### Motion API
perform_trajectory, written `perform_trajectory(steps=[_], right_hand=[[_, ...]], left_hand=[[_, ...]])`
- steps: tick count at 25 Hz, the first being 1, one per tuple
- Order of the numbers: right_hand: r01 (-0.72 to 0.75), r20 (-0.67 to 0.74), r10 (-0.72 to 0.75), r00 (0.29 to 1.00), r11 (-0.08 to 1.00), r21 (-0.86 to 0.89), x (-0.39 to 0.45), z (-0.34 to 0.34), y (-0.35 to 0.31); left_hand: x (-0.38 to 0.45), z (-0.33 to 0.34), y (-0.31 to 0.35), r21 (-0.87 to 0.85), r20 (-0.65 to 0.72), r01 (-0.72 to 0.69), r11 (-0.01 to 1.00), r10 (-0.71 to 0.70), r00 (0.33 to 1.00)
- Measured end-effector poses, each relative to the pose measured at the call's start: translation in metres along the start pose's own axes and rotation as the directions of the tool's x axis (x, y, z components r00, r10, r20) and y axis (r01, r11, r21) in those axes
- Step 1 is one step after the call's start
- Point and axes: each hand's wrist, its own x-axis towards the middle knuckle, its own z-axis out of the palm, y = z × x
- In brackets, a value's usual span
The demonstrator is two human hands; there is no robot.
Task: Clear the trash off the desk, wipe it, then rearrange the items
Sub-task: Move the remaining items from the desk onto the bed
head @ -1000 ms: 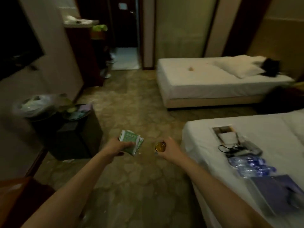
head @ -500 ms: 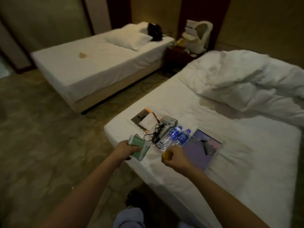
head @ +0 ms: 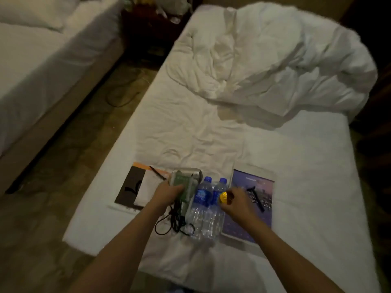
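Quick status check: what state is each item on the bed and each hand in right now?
Left hand: grips the green packets, over the bed items.
Right hand: grips a small gold item.
Two water bottles: lying flat, side by side, blue caps on.
Black cord: loose, tangled.
Purple booklet: flat, closed, a black pen on it.
Duvet: crumpled.

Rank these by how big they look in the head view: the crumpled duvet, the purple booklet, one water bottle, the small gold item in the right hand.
1. Crumpled duvet, by far the largest.
2. Purple booklet.
3. Water bottle, narrower than the booklet though about as long.
4. Small gold item, pinched by the right hand.
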Motion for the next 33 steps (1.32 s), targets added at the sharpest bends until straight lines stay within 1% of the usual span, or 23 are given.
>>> perform_trajectory(steps=[3,6,9,11,13,17,20,23,25,27,29,32,33], right_hand=[[-0.054,-0.043,0.055,0.998,0.999,0.003,0.064,0.01,-0.014],[-0.066,-0.036,0.066,0.997,0.998,0.008,0.121,0.03,-0.023],[-0.047,-0.008,0.047,0.999,0.999,-0.023,0.172,0.046,-0.026],[-0.048,-0.001,0.048,0.999,0.998,-0.032,0.207,0.056,-0.025],[-0.018,0.003,0.018,1.0,0.998,-0.052,0.234,0.068,-0.023],[-0.009,0.011,0.01,1.0,0.997,-0.074,0.261,0.089,-0.012],[-0.044,-0.002,0.044,0.999,0.999,-0.033,0.264,0.095,-0.008],[-0.066,0.02,0.066,0.998,0.998,-0.011,0.259,0.084,-0.012],[-0.062,0.01,0.062,0.998,0.998,-0.01,0.247,0.068,-0.018],[-0.068,0.017,0.069,0.997,0.998,-0.015,0.228,0.052,-0.021],[-0.108,0.044,0.109,0.993,0.994,-0.023,0.192,0.031,-0.025],[-0.175,0.091,0.179,0.98,0.983,-0.048,0.124,-0.001,-0.026],[-0.19,0.088,0.194,0.977,0.98,-0.053,0.102,-0.01,-0.025]], left_hand=[[0.071,-0.003,0.019,0.004,0.003,0.026,1.0,-0.026,1.0],[0.137,-0.011,0.021,0.043,-0.006,0.052,0.998,-0.052,0.999],[0.19,-0.014,0.02,0.086,-0.061,0.068,0.994,-0.063,0.996],[0.227,-0.013,0.015,0.103,-0.063,0.061,0.993,-0.055,0.997],[0.256,-0.009,0.007,0.111,-0.057,0.059,0.992,-0.052,0.997],[0.288,0.003,-0.012,0.194,-0.09,0.066,0.979,-0.049,0.995],[0.295,0.008,-0.017,0.314,-0.149,0.045,0.948,0.003,0.989],[0.293,0.006,-0.011,0.423,-0.201,0.019,0.906,0.074,0.977],[0.281,0.0,-0.001,0.518,-0.241,0.037,0.855,0.104,0.965],[0.262,-0.006,0.007,0.638,-0.217,0.054,0.768,0.113,0.97],[0.227,-0.01,0.02,0.742,-0.125,0.007,0.671,0.128,0.984],[0.167,-0.004,0.045,0.839,0.057,-0.15,0.523,0.189,0.98],[0.148,0.001,0.055,0.856,0.114,-0.213,0.47,0.231,0.966]])
